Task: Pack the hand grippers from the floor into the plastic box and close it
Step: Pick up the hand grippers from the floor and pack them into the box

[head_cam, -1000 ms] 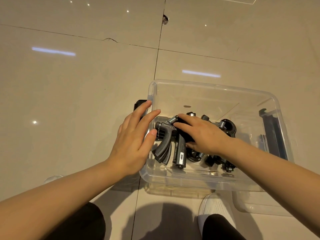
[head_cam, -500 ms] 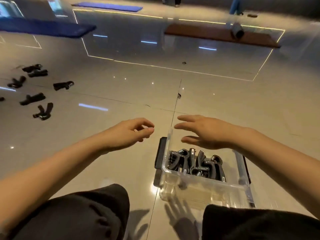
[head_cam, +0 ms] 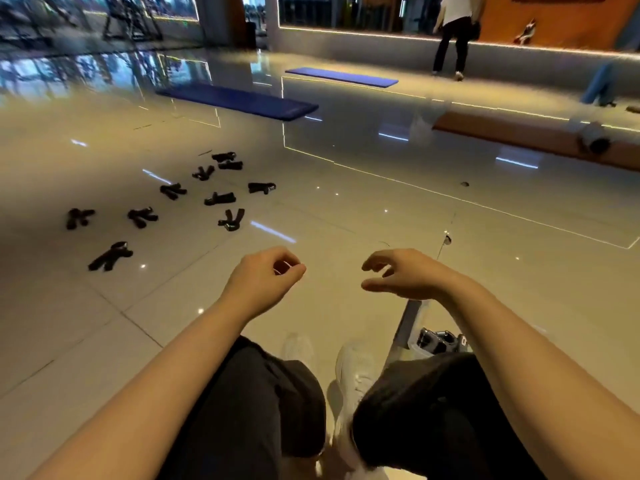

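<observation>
Several black hand grippers (head_cam: 221, 198) lie scattered on the tiled floor ahead to the left. The clear plastic box (head_cam: 414, 323) stands low on the right, mostly hidden behind my right knee and forearm; a few grippers (head_cam: 437, 340) show inside it. My left hand (head_cam: 266, 277) hangs in the air at centre with loosely curled fingers and holds nothing. My right hand (head_cam: 398, 271) hovers above the box's near corner, fingers loosely bent, empty too.
My knees in dark trousers (head_cam: 263, 393) and white shoes (head_cam: 353, 372) fill the lower middle. Two blue mats (head_cam: 242, 100) lie farther off, a brown mat (head_cam: 533, 140) at the right. A person (head_cam: 453, 32) stands by the far ledge.
The view has swung up from the box to the room. Both hands have left the box and risen, empty; the scattered grippers have come into view at the left.
</observation>
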Available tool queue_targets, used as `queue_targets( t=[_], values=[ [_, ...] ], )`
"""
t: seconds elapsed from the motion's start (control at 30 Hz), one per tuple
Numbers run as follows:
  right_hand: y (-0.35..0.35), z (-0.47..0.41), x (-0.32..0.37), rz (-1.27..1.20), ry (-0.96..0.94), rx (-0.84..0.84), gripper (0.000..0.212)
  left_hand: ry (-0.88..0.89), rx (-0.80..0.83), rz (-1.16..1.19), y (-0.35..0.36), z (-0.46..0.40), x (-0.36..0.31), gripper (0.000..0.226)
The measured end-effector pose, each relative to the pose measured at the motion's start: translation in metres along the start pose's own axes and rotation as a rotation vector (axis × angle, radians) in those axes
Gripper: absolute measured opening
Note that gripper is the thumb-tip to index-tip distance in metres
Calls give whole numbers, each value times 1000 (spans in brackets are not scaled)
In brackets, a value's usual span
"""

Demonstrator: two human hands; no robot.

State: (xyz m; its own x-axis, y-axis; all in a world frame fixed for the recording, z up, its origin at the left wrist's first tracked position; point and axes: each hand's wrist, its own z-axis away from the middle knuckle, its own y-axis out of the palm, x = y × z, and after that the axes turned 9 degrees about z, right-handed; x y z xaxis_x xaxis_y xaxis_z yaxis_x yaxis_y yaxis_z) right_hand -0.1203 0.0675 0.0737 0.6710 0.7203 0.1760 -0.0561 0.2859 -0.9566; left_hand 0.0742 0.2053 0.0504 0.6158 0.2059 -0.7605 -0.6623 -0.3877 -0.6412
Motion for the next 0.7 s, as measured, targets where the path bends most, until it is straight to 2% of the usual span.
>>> queue_targets(
  t=[0.03,0.13,0.23,0.37,0.47,0.57,0.63,0.7],
  values=[
    [-4,-13,8,-63,-22,-44,44,-44,-15,11,-6,0,11,13],
    [-13,-54,42,-42,-131,-125,44,-146,-41,8,-21,-6,30,12],
    [-13,-88,70,-29,-272,-82,45,-146,-87,-5,-37,-14,30,17],
    [-11,-149,98,27,-356,-44,47,-156,-219,9,-67,-18,37,22],
    [-1,-192,137,43,-415,-26,46,-253,-287,-50,-93,-11,72,31],
    [11,-226,190,97,-525,29,45,-329,-302,-249,-133,-4,116,41],
    [5,-241,227,139,-606,19,46,-381,-392,-253,-163,2,141,38],
    [-11,-253,258,102,-671,-40,47,-450,-407,-241,-189,6,165,39]
  ],
)
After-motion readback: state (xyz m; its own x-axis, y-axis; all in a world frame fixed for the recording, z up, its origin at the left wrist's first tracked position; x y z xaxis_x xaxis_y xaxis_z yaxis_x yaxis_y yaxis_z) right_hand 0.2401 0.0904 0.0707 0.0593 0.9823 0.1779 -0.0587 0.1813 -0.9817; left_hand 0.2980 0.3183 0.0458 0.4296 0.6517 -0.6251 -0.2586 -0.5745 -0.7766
